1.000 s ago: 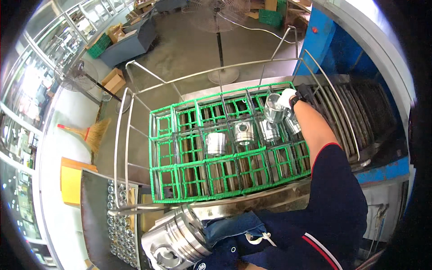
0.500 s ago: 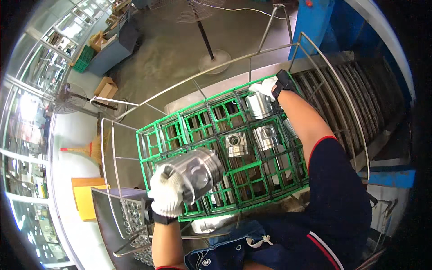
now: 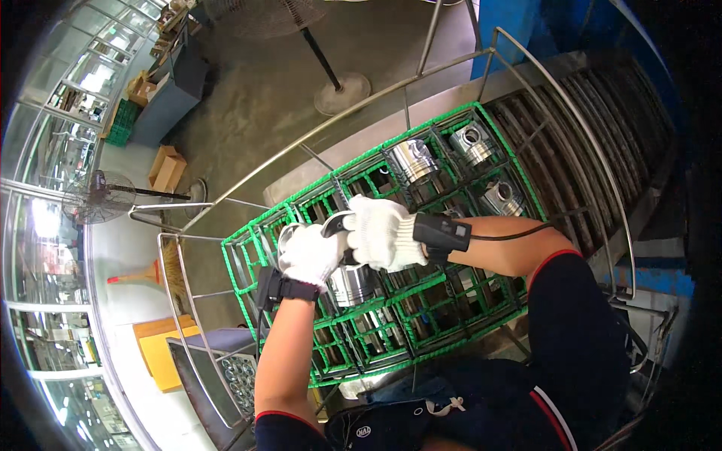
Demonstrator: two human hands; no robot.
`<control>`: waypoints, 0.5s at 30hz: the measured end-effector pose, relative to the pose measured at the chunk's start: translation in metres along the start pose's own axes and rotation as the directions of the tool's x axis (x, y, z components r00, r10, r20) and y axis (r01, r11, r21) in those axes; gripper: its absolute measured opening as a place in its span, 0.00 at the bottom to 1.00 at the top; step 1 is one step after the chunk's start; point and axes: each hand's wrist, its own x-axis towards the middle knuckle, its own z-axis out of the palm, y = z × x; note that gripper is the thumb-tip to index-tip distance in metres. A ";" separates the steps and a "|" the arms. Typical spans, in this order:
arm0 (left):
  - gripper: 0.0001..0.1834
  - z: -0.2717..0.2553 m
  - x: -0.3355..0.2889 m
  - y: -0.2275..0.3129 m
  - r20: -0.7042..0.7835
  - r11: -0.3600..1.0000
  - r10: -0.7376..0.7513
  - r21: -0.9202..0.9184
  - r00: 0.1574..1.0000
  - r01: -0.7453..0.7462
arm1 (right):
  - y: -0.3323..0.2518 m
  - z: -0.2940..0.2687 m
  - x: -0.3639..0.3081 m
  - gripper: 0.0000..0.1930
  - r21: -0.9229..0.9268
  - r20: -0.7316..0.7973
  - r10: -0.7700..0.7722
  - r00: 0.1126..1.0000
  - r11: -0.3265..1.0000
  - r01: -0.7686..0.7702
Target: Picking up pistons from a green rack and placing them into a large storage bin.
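Note:
My left hand (image 3: 312, 254), in a white knit glove, is closed around a piston whose bright rim shows beside the fingers. Close against it, my gloved right hand (image 3: 382, 234) has its fingers curled down from above. Below the two hands a silver piston (image 3: 352, 287) shows its grooved end; its upper part is hidden by the gloves. Both hands are over a green-wrapped wire crate (image 3: 432, 279) split into compartments. Toward its far right stand more pistons: one (image 3: 414, 161) in the far row, another (image 3: 472, 144) at the corner, and a third (image 3: 502, 198) nearer me.
A metal rail (image 3: 301, 140) curves around the crate. Slatted roller tracks (image 3: 594, 150) lie to the right, beside blue machinery (image 3: 511, 37). At lower left, a bin (image 3: 241, 379) holds round metal parts. A broom (image 3: 169, 267) and a standing fan (image 3: 98, 199) are at left.
My right hand has left the far-row piston and come left to meet my left hand. My left hand has moved slightly right and farther from me. The view has shifted a little.

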 end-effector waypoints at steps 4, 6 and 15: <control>0.43 -0.012 0.018 -0.005 0.089 0.999 -0.044 -0.025 0.995 0.046 | 0.011 -0.006 -0.007 0.10 -0.036 -0.122 0.056 0.991 0.997 -0.061; 0.45 -0.016 0.021 0.006 0.023 0.995 -0.101 0.017 0.995 0.100 | 0.011 -0.006 -0.013 0.11 -0.207 -0.138 0.223 0.965 0.946 -0.248; 0.37 0.025 0.029 -0.001 -0.178 0.957 0.128 0.282 0.976 -0.074 | 0.013 0.005 0.004 0.25 -0.181 -0.196 0.465 0.863 0.848 -0.498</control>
